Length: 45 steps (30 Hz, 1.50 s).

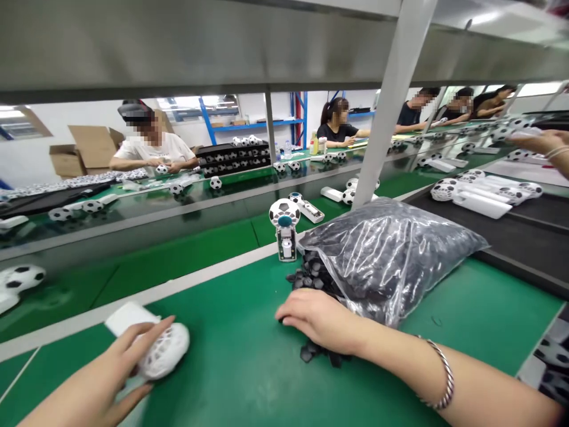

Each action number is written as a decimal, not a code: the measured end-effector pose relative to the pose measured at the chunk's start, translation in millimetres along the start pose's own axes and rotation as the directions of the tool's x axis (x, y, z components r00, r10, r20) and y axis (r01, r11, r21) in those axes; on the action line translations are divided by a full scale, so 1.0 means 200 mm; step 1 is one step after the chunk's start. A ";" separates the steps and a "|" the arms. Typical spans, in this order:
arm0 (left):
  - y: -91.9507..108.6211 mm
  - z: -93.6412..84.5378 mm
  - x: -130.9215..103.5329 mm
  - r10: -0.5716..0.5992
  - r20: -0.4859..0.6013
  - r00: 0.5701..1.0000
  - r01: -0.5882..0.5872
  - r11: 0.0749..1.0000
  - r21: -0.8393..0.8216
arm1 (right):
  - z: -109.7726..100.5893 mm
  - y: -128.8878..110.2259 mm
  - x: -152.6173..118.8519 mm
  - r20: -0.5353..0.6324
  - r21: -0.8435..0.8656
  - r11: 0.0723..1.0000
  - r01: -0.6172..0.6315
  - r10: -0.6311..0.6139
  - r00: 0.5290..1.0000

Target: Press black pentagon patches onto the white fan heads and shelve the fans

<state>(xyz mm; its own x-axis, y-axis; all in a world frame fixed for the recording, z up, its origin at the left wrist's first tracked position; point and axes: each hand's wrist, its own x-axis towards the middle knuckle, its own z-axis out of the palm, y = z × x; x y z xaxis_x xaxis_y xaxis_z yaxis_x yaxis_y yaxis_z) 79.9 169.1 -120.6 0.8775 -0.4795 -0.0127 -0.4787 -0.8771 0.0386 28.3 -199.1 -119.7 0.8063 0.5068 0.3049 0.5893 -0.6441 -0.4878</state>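
My left hand (pixel 118 367) is curled around a white plastic housing (pixel 166 350), with the thumb below and the fingers across its top. The housing has a round, ball-like head with openings and a flat handle pointing away. My right hand (pixel 317 317) is low over the green table, its thumb and fingertips pinched on a small black plastic piece (pixel 281 320), mostly hidden. Beside that hand lie loose black pieces (pixel 313 270), some angular, spilling from the mouth of a clear plastic bag (pixel 395 255) full of dark pieces. More loose pieces lie under the right wrist.
An opened football-patterned unit (pixel 285 228) stands upright near the bag. A conveyor (pixel 213 243) with several such units runs beyond the table edge. A metal post (pixel 391 101) rises behind the bag. Right, a black tray (pixel 528 237) bears finished-looking units; a co-worker's hand (pixel 544 142) is nearby.
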 end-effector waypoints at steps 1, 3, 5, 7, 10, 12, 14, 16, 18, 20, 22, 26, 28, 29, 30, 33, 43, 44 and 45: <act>0.10 -0.04 0.01 0.052 0.017 0.999 -0.051 0.998 -0.046 | 0.00 -0.01 0.00 -0.013 0.033 0.999 -0.011 0.012 1.000; 0.28 -0.12 0.06 0.179 0.053 0.982 -0.176 0.983 -0.053 | 0.00 -0.02 -0.01 -0.055 0.101 0.995 -0.025 0.031 0.998; 0.44 -0.15 0.15 0.291 -0.012 0.957 -0.291 0.956 -0.042 | 0.00 -0.04 -0.01 -0.108 0.178 0.984 -0.022 0.042 0.993; 0.56 -0.13 0.24 0.312 -0.081 0.947 -0.319 0.941 -0.112 | 0.00 -0.05 -0.02 -0.170 0.250 0.968 -0.035 0.079 0.982; 0.70 -0.05 0.32 0.194 -0.058 0.979 -0.203 0.951 -0.232 | 0.00 -0.06 -0.04 -0.222 0.343 0.935 -0.086 0.170 0.960; 0.76 -0.02 0.33 0.102 -0.047 0.994 -0.110 0.959 -0.262 | -0.01 -0.07 -0.04 -0.222 0.357 0.929 -0.097 0.185 0.957; 0.79 -0.01 0.32 0.060 -0.034 0.998 -0.067 0.957 -0.283 | -0.02 -0.08 -0.04 -0.226 0.325 0.944 -0.064 0.143 0.964; 0.78 -0.02 0.30 0.086 -0.006 0.996 -0.083 0.941 -0.328 | -0.01 -0.09 -0.05 -0.233 0.270 0.963 -0.002 0.068 0.970; 0.76 -0.04 0.30 0.125 0.024 0.992 -0.106 0.916 -0.387 | 0.01 -0.09 -0.05 -0.220 0.198 0.979 0.053 -0.008 0.975; 0.75 -0.04 0.30 0.128 0.031 0.991 -0.103 0.899 -0.425 | 0.03 -0.09 -0.05 -0.195 0.120 0.990 0.080 -0.055 0.979; 0.75 -0.04 0.30 0.112 0.018 0.994 -0.093 0.894 -0.438 | 0.05 -0.09 -0.05 -0.167 0.070 0.994 0.086 -0.073 0.983; 0.76 -0.03 0.29 0.103 0.003 0.995 -0.091 0.885 -0.456 | 0.08 -0.08 -0.04 -0.138 0.127 0.989 0.075 -0.057 0.989; 0.76 -0.03 0.29 0.110 0.010 0.994 -0.092 0.874 -0.477 | 0.09 -0.08 -0.03 -0.149 0.155 0.986 0.063 -0.040 0.988; 0.75 -0.02 0.30 0.112 0.009 0.994 -0.093 0.870 -0.484 | 0.09 -0.08 -0.03 -0.159 0.159 0.986 0.056 -0.031 0.987; 0.75 -0.02 0.30 0.113 0.004 0.994 -0.097 0.867 -0.488 | 0.10 -0.08 -0.02 -0.173 0.160 0.986 0.049 -0.021 0.985; 0.75 -0.01 0.30 0.105 -0.030 0.994 -0.107 0.868 -0.485 | 0.11 -0.08 -0.02 -0.219 0.177 0.983 0.041 -0.002 0.976; 0.75 -0.03 0.29 0.108 -0.003 0.994 -0.095 0.861 -0.500 | 0.13 -0.05 -0.02 -0.116 0.333 0.937 -0.102 0.148 0.982; 0.75 -0.03 0.29 0.111 -0.003 0.994 -0.098 0.858 -0.505 | 0.13 -0.05 -0.02 -0.106 0.339 0.935 -0.108 0.152 0.983; 0.75 -0.03 0.29 0.114 -0.005 0.993 -0.100 0.854 -0.511 | 0.13 -0.05 -0.02 -0.105 0.341 0.933 -0.110 0.154 0.982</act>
<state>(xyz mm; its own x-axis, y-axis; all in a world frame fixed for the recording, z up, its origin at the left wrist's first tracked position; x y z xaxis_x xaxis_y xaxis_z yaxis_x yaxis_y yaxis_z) 59.7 9.2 -110.3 0.8172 -0.5763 -0.0037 -0.4818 -0.6867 0.5444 18.0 -178.8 -137.7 0.8885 0.3385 0.3100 0.4438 -0.4614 -0.7682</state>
